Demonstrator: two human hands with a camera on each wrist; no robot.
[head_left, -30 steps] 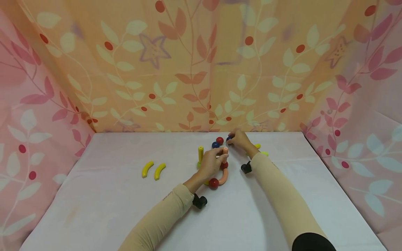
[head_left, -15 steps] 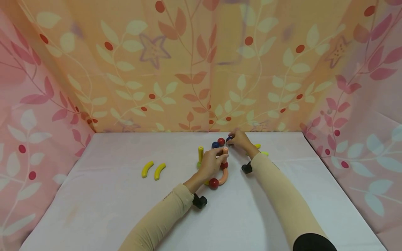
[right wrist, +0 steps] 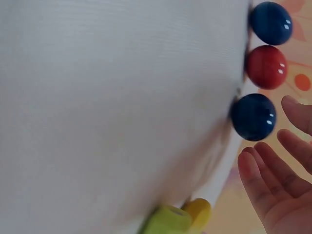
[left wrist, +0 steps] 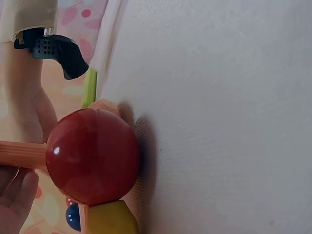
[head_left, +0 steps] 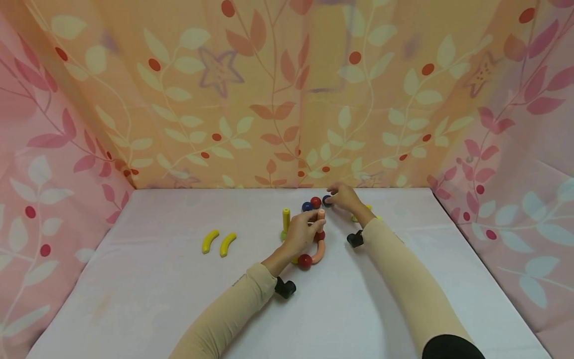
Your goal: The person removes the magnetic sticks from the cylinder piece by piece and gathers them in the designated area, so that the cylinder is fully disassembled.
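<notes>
The left hand [head_left: 301,233] pinches a peach rod [left wrist: 24,155]; the right hand [head_left: 346,198], unclenched, adjoins 1 blue ball [right wrist: 254,117].

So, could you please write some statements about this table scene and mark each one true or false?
The left hand holds an upright pink rod. True.
The right hand grips a green piece. False: it holds nothing, beside a blue ball.
A red ball lies between that ball and another blue ball. True.
Two yellow curved pieces lie left of the left hand. True.
The tablecloth is dark green. False: it is white.
</notes>
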